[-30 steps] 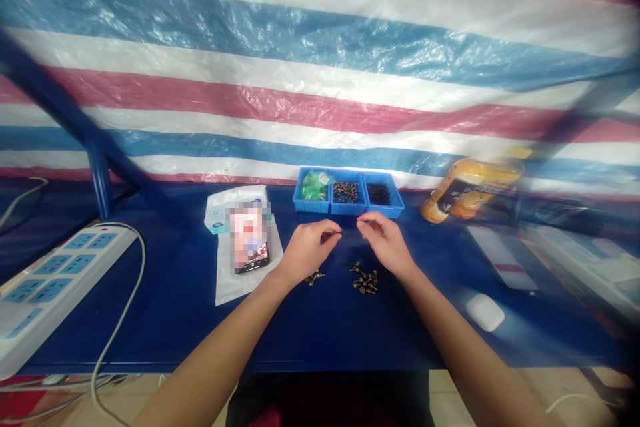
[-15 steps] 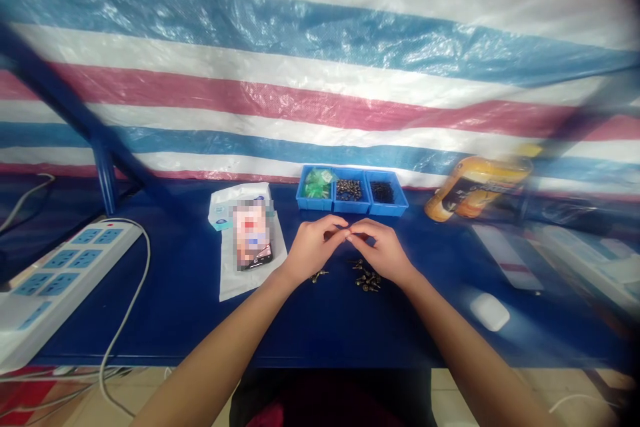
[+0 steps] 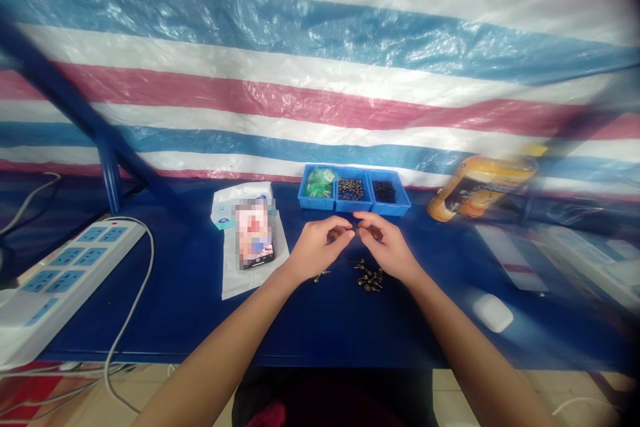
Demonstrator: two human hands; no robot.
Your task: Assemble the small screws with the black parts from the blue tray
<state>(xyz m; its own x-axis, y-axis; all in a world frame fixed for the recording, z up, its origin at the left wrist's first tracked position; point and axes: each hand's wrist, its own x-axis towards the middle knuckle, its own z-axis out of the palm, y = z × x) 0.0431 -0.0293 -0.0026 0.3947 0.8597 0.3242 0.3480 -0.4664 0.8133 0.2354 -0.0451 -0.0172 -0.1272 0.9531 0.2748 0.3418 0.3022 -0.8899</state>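
My left hand [image 3: 320, 247] and my right hand [image 3: 385, 245] meet fingertip to fingertip above the blue tabletop. Both are curled in a pinch, with a tiny dark piece between the fingertips, too small to name. Below my right hand lies a loose pile of small brassy screw-like parts [image 3: 369, 279]. A few more such pieces [image 3: 321, 275] lie under my left wrist, partly covered. Just beyond my fingers are three joined blue bins: one with a green plastic bag [image 3: 320, 182], one with small metal parts [image 3: 351, 189], one with dark screw-like pieces [image 3: 384, 191].
A phone [image 3: 255, 233] rests on a white plastic pouch [image 3: 235, 283] at left. Farther left are a power strip [image 3: 65, 273] and its cable. To the right stand a yellow-orange bottle [image 3: 480, 187], lying tilted, a white case [image 3: 493, 312] and a pale flat slab [image 3: 510, 259].
My fingertips have drawn slightly apart, and the right index finger is now more raised. The pile and bins are unchanged; the whole view has shifted slightly.
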